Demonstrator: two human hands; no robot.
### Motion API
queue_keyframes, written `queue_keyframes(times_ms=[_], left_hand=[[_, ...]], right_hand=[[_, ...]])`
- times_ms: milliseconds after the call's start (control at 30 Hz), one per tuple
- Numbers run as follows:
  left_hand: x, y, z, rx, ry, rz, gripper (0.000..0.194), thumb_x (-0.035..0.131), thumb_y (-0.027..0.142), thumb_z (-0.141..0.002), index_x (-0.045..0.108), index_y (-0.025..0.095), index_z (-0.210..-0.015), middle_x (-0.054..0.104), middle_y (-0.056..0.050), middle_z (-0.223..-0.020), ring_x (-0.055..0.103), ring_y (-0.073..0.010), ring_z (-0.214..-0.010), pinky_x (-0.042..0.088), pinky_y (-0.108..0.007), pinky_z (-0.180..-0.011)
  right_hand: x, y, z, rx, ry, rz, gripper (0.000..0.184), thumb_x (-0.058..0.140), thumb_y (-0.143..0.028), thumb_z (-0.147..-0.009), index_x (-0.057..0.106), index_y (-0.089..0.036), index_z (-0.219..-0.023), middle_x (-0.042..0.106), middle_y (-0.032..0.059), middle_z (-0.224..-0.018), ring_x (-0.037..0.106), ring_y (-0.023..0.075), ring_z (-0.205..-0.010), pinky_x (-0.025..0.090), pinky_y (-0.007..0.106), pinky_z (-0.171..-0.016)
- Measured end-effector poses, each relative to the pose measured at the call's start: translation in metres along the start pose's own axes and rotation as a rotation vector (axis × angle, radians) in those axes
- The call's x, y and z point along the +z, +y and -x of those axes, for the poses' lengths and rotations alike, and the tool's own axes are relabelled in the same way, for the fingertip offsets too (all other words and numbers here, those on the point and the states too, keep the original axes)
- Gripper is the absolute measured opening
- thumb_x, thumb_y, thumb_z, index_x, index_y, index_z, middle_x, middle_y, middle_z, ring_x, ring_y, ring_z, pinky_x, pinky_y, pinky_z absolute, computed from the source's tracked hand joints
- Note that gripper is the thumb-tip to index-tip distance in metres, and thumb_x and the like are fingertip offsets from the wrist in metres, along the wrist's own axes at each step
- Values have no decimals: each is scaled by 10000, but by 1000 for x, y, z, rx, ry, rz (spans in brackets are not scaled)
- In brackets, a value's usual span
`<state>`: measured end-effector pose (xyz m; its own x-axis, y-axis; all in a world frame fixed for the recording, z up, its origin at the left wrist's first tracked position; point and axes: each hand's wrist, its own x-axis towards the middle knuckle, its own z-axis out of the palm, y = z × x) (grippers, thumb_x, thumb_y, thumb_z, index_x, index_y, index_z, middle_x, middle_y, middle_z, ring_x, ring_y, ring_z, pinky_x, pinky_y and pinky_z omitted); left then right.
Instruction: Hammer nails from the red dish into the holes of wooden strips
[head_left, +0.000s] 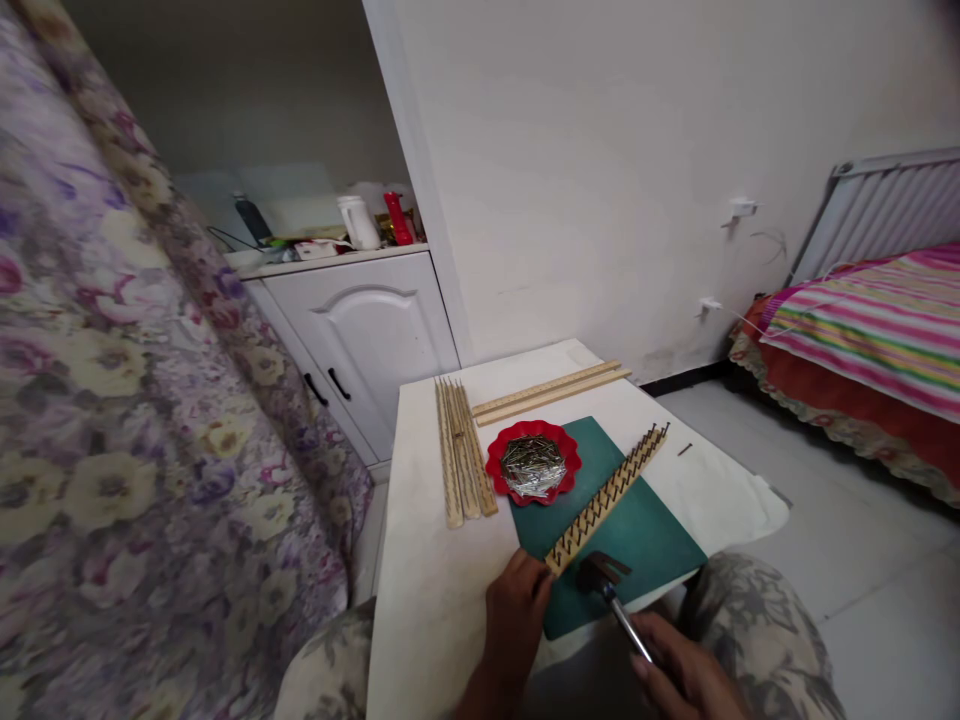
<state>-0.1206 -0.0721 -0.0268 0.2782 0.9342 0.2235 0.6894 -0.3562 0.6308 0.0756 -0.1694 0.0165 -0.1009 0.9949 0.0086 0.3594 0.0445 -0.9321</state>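
Observation:
A wooden strip [616, 487] with rows of dark nails standing up from it lies aslant over a green mat [667, 530]. My left hand [516, 598] is closed at the strip's near end; whether a nail is also between the fingers, I cannot tell. In my right hand [679, 660] is the handle of a claw hammer [606, 578]. Its dark head is over the mat, just right of the strip's near end. A red scalloped bowl [497, 470] full of loose nails [534, 465] stands on the mat's left part. One single nail [685, 449] lies right of the strip's far end.
Several wooden strips with nails [463, 460] lie left of the bowl on the white table [420, 580]. Two more strips [551, 393] lie along the back. A floral curtain [187, 480] hangs at left, a cabinet [375, 340] stands behind, and a bed [885, 330] is at right.

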Motion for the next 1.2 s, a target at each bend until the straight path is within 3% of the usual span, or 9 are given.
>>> queue_keyframes(times_ms=[100, 400, 667, 800, 1000, 1200], left_hand=[[1, 1, 0, -2, 1, -20, 154, 481, 200, -827, 580, 186, -710, 558, -20, -757, 544, -130, -714, 371, -224, -614], [4, 0, 1, -25, 3, 28, 142, 478, 168, -809, 553, 185, -689, 554, -12, -753, 538, -134, -719, 373, -231, -631], [3, 1, 1, -42, 12, 66, 139, 484, 150, -790, 550, 186, -674, 547, -5, -736, 533, -133, -698, 377, -230, -627], [5, -1, 1, -38, 10, 63, 134, 472, 128, -785, 553, 184, -695, 547, -4, -740, 531, -133, -697, 384, -233, -636], [1, 2, 3, -19, -3, 97, 133, 494, 182, -816, 593, 191, -728, 572, -22, -782, 551, -144, -746, 404, -238, -659], [-12, -7, 9, 15, -2, 136, 155, 472, 240, -866, 619, 193, -849, 571, -33, -808, 560, -148, -763, 424, -243, -689]], right_hand=[[5, -10, -6, -31, 2, 49, 309, 483, -355, -847, 654, -195, -1050, 689, 20, -637, 627, 202, -585, 529, 278, -702], [14, -22, -18, -86, -16, 173, 329, 475, -328, -860, 609, -205, -1135, 723, 98, -977, 661, 244, -897, 513, 293, -812], [18, -19, -17, -152, 9, 178, 314, 458, -301, -866, 609, -211, -1127, 744, 84, -887, 687, 238, -797, 537, 286, -745], [19, -18, -18, -149, -43, 209, 321, 444, -283, -867, 603, -184, -1127, 732, 85, -798, 681, 246, -808, 534, 289, -744], [9, -19, -11, -45, -5, 168, 330, 459, -357, -862, 618, -189, -1098, 723, 81, -833, 665, 236, -761, 520, 290, -766], [-3, -2, 3, 55, -8, -58, 373, 474, -476, -841, 661, -220, -1037, 699, 25, -658, 638, 214, -627, 532, 291, -686]])
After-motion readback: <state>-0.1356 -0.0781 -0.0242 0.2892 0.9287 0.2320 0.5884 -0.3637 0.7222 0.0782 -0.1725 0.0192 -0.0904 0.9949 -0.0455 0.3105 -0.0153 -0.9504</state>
